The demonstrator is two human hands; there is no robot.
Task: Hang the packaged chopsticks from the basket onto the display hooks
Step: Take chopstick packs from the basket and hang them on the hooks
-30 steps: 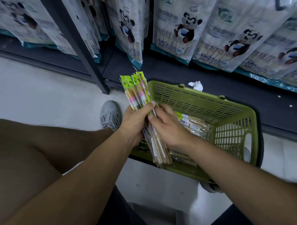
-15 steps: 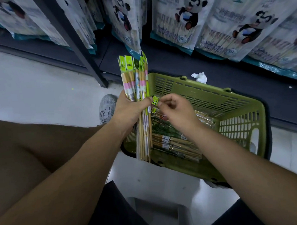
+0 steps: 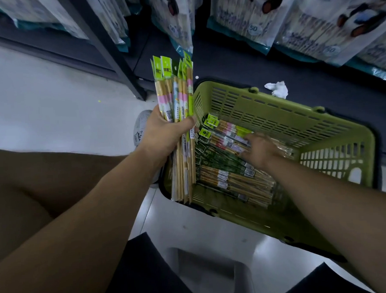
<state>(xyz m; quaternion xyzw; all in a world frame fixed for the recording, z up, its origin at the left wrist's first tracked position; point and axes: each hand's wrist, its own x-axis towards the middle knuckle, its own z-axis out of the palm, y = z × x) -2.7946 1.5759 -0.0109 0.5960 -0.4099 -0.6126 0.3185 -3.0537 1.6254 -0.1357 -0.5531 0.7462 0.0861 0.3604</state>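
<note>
Two hands shared the job: the left hand (image 3: 165, 134) gripped a bundle of chopstick packs (image 3: 179, 98) upright beside the basket (image 3: 274, 111), seemingly keeping tabs together, while the right hand (image 3: 260, 150), fingers loose, reached onto the loose packs (image 3: 228, 178) inside.

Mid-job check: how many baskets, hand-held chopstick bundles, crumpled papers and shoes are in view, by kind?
Green basket: 1
Bundle of chopstick packs, gripped in the left hand: 1
Crumpled white paper: 1
Grey shoe: 1
Total: 4
Loose packs in the basket overlap too much to count.
</note>
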